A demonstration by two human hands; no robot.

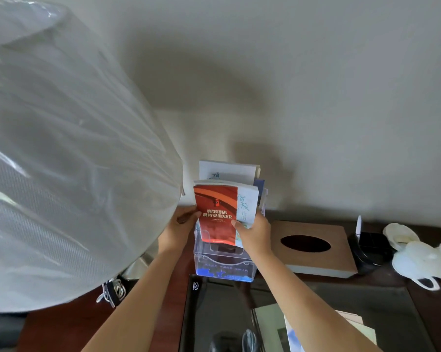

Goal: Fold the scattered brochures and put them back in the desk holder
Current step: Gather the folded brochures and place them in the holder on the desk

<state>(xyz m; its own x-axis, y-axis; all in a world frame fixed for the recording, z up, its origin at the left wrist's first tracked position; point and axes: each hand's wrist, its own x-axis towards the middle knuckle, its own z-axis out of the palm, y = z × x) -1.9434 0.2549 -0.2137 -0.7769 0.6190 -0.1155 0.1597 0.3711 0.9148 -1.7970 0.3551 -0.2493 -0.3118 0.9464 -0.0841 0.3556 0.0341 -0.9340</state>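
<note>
Gripping the red brochure (215, 212) by its side edges, the left hand (180, 224) and right hand (255, 233) hold it upright, its lower end inside the clear holder (222, 265) on the bench (62, 329). Pale brochures (227, 171) stand behind it, and a tissue box (313, 245) sits just right.

Left side: the plastic-wrapped lampshade (62, 148) crowds the left hand (178, 224). Rear: the wall stands directly behind the acrylic brochure holder (223, 265). Right side: the right hand (255, 232) sits between the holder and the wooden tissue box (316, 250). Above the holder: the upright brochure stack (215, 212) blocks entry. Front: open passage over the dark desk pad (341, 301) on the worktop (440, 316).
</note>
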